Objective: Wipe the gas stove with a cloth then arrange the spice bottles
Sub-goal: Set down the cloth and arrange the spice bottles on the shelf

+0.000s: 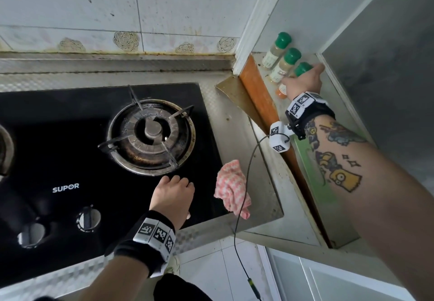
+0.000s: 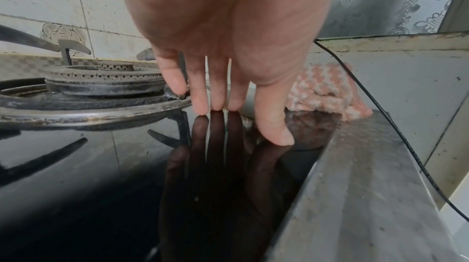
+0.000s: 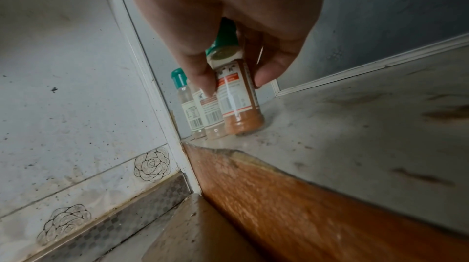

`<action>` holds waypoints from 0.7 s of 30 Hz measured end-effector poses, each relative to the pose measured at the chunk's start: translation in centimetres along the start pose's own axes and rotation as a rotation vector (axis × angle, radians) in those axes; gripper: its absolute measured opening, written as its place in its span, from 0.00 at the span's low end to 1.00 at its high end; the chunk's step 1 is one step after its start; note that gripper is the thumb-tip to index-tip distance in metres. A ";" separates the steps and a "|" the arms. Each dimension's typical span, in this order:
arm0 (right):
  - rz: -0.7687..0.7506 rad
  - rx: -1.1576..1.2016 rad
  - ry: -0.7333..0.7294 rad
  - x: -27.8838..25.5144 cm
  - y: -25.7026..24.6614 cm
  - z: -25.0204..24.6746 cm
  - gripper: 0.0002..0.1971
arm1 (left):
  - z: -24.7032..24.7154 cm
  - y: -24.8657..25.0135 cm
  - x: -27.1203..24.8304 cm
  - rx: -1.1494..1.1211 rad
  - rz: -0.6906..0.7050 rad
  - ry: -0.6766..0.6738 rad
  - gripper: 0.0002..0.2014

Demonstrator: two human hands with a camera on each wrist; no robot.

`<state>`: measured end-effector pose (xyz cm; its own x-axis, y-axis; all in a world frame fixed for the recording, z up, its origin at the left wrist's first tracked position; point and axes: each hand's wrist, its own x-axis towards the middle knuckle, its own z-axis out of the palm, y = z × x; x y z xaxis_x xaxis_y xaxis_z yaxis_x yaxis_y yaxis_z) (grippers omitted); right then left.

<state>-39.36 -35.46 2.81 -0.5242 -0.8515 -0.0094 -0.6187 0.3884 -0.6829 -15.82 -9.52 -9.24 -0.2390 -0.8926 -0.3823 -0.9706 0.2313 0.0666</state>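
Basically right hand (image 3: 228, 61) pinches the orange spice bottle (image 3: 240, 105) w/ thumb + fingers to line it up beside the others, left hand (image 2: 223, 45) holds nothing, fingers straight w/ tips propped on the stove (image 1: 70, 136).

My right hand (image 1: 303, 82) grips the nearest spice bottle (image 1: 283, 90) on the ledge (image 1: 333, 103) right of the stove (image 1: 70, 148).
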 end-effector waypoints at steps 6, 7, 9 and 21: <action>0.013 0.004 -0.020 0.2 0.4 0.2 0.33 | -0.1 -0.1 -0.2 -0.014 -0.002 0.003 0.29; 0.009 0.009 -0.024 0.2 0.5 0.2 0.33 | -0.1 -0.1 -0.2 -0.018 -0.001 0.004 0.29; 0.006 0.008 -0.018 0.4 0.8 0.1 0.32 | -0.2 -0.1 -0.2 -0.029 0.004 0.003 0.30; -0.043 -0.009 0.076 10.0 -2.0 0.2 0.33 | 0.2 0.7 0.4 -0.014 0.032 0.019 0.27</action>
<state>-43.28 -44.84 3.92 -0.5400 -0.8383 0.0754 -0.6465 0.3557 -0.6749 -16.59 -9.61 -9.47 -0.2705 -0.8918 -0.3627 -0.9627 0.2547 0.0918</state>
